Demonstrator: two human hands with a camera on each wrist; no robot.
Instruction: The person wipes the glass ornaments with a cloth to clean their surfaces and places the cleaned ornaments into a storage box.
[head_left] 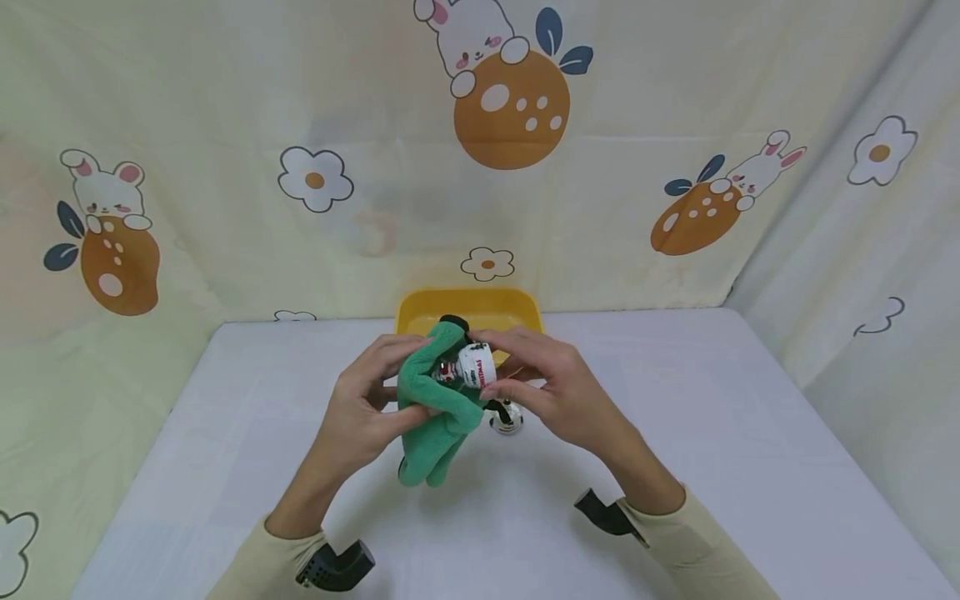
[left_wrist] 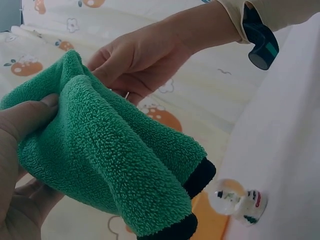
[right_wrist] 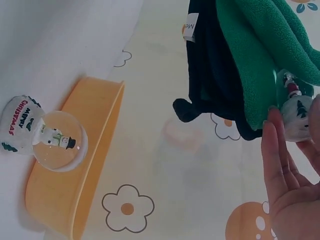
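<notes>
My left hand (head_left: 367,408) holds a green terry cloth (head_left: 438,421) with black edging, its thumb pressing into the folds. Fingers of my right hand (head_left: 551,379) pinch the white base of a small snow globe (head_left: 477,365) marked with red lettering. The globe's clear dome, with a red and white figure inside, is tucked against the cloth and partly covered by it. In the right wrist view this held snow globe (right_wrist: 297,120) shows a dark green tree on its base. A second snow globe (right_wrist: 60,137), with a snowman inside, stands on the table below the hands.
A yellow tray (head_left: 420,304) sits at the table's back edge, partly behind the hands. The white-covered table (head_left: 285,467) meets a curtain (head_left: 225,242) printed with rabbits, oranges and flowers. Black devices (head_left: 337,567) are strapped to both wrists.
</notes>
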